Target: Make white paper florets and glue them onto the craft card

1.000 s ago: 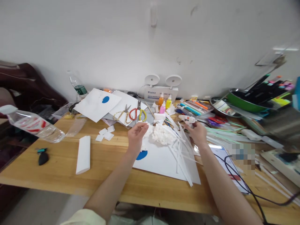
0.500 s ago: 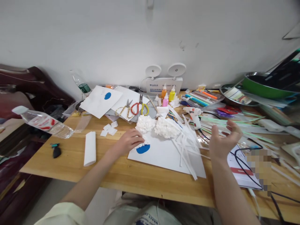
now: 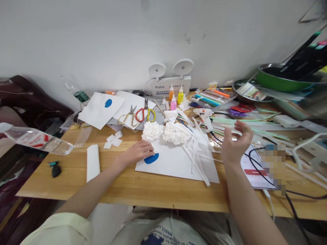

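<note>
My left hand rests at the upper left edge of a blue oval on a white sheet of paper. Its fingers are closed together, and what they hold, if anything, is hidden. Just beyond sit two clumps of small white curled pieces, a left clump and a larger right clump. Loose white paper strips fan out over the sheet's right side. My right hand is raised right of the paper, fingers bent and apart, holding nothing.
Scissors and red-and-yellow-handled pliers lie behind, near small paint bottles. A white glue gun lies right of the clumps. A water bottle, a folded white paper and paper squares are left. Black cables cross the right.
The view has turned a little to the right. My left hand stays at the blue oval, its fingertips now covering the white bits there. My right hand remains raised.
</note>
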{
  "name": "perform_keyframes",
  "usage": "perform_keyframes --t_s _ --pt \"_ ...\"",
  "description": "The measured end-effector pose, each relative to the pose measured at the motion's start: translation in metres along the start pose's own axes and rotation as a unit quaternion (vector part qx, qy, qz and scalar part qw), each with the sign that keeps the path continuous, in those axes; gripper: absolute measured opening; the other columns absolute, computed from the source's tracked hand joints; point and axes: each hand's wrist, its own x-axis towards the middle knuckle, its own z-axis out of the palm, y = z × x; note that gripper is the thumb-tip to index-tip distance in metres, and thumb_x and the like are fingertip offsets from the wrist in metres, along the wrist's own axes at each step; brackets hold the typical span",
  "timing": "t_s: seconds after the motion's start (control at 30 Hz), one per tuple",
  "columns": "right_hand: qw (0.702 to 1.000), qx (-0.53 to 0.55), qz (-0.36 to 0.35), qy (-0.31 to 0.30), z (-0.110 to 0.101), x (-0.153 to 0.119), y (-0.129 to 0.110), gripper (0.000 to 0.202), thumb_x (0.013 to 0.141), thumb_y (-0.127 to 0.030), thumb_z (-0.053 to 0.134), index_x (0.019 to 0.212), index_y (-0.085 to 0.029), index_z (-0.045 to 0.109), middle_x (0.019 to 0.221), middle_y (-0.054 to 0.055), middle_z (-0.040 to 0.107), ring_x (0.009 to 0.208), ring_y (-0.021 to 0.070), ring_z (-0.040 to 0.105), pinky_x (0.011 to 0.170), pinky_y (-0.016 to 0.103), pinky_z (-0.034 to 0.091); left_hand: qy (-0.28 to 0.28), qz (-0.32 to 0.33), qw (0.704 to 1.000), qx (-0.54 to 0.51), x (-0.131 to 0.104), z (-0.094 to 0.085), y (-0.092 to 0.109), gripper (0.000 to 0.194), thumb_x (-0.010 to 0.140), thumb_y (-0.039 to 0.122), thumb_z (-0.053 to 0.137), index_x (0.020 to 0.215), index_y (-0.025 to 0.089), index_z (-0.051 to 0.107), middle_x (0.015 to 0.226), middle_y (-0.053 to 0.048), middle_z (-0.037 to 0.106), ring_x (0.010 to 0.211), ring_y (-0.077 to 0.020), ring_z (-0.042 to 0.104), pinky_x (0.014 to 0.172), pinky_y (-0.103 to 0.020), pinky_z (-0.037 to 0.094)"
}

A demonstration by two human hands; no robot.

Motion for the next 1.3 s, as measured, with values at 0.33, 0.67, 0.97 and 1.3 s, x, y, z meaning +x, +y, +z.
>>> perform_keyframes --t_s 0.33,0.67,0.97,1.3 --pt "1.000 0.021 0.014 -0.011 -0.001 0.000 -0.003 0.032 0.075 -0.021 0.051 0.107 -0.017 0.051 0.102 0.007 0.051 0.090 0.0150 0.051 0.073 0.029 0.044 -0.012 0.088 0.990 0.109 -0.002 0.004 -0.006 0.019 0.086 0.012 0.040 0.094 0.018 0.056 0.092 -0.005 0.062 0.092 -0.0162 0.051 0.082 -0.032 0.041" --pt "0.999 0.029 0.026 -0.023 -0.002 0.000 -0.006 0.032 0.076 -0.022 0.051 0.107 -0.015 0.051 0.097 0.007 0.052 0.088 0.0138 0.051 0.072 0.026 0.043 -0.022 0.117 0.985 0.123 -0.001 0.006 -0.015 0.023 0.087 0.011 0.038 0.098 0.021 0.055 0.096 -0.005 0.062 0.097 -0.0161 0.051 0.083 -0.033 0.041" --pt "0.999 0.034 0.027 -0.031 -0.002 -0.002 -0.009 0.031 0.077 -0.023 0.050 0.106 -0.013 0.053 0.094 0.007 0.054 0.087 0.0136 0.052 0.071 0.025 0.043 -0.019 0.141 0.978 0.153 0.005 0.000 -0.011 0.022 0.088 0.010 0.036 0.092 0.019 0.056 0.090 -0.004 0.063 0.090 -0.0138 0.054 0.082 -0.031 0.041" --pt "0.999 0.027 0.035 -0.032 -0.001 -0.002 -0.006 0.030 0.076 -0.025 0.049 0.104 -0.017 0.054 0.094 0.006 0.055 0.087 0.0144 0.053 0.072 0.027 0.044 -0.029 0.065 0.994 0.087 -0.002 0.001 -0.010 0.023 0.087 0.014 0.040 0.096 0.021 0.059 0.090 -0.005 0.063 0.093 -0.0164 0.052 0.082 -0.032 0.039"
